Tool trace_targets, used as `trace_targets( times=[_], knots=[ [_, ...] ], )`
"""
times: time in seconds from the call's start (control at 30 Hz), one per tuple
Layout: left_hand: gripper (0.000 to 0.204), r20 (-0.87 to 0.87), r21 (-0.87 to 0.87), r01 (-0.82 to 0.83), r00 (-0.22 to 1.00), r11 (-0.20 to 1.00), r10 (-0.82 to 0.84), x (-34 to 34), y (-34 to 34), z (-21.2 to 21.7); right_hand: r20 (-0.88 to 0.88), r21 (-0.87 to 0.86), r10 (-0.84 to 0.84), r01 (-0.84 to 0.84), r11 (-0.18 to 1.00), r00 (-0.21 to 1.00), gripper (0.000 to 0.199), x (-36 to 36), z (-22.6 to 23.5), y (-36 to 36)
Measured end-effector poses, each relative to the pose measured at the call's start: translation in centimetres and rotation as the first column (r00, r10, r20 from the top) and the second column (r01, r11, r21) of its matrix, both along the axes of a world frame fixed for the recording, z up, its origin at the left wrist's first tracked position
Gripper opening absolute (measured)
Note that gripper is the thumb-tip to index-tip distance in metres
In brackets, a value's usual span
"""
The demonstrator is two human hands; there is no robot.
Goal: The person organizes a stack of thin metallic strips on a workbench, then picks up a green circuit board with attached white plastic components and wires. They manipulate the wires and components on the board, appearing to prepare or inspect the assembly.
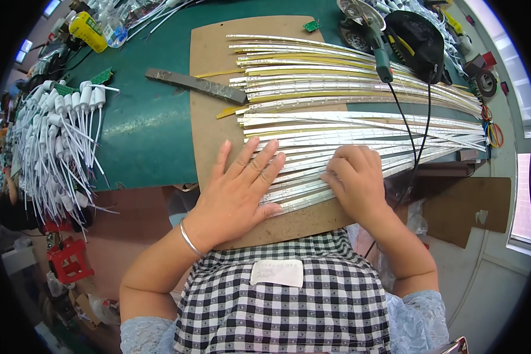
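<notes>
Rows of long, thin silvery LED strips (304,167) lie side by side on a brown board (295,227) in front of me. My left hand (242,183) rests flat with its fingers spread over the strips' left ends, its thumb near the nearest ones. Further right, my right hand (356,180) bends over the same strips, fingers curled and pressed together. Its fingertips touch the strips, but whatever they may pinch is hidden under them. Beyond my hands, a second group of strips (301,88) with yellowish ones among them fans out to the right.
A dark bar (197,87) lies across the board's left edge. At the back right are a green-handled corded tool (382,62) and a black cap-like thing (416,44). White cabled parts (59,130) hang over the green table's left edge (150,141). A yellow bottle (88,32) lies behind.
</notes>
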State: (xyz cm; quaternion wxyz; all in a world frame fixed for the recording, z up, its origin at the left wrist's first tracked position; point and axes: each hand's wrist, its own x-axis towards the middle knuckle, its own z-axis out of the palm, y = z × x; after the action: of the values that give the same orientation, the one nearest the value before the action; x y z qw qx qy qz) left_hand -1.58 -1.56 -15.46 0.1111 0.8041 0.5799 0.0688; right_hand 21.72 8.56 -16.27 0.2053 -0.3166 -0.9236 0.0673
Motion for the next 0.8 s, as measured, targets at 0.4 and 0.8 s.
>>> trace_targets(
  times=[0.4,0.8],
  knots=[
    [0.082,-0.049,0.030,0.046,0.998,0.998,-0.045,1.5,-0.4,-1.0,0.024,-0.055,0.102,-0.101,0.993,0.994,0.040,1.7,-0.3,-1.6],
    [0.078,0.068,-0.021,-0.022,0.997,1.000,0.024,0.3,-0.9,-0.1,0.378,-0.086,0.061,-0.030,0.996,0.924,0.077,-0.8,-0.9,-0.7]
  ],
)
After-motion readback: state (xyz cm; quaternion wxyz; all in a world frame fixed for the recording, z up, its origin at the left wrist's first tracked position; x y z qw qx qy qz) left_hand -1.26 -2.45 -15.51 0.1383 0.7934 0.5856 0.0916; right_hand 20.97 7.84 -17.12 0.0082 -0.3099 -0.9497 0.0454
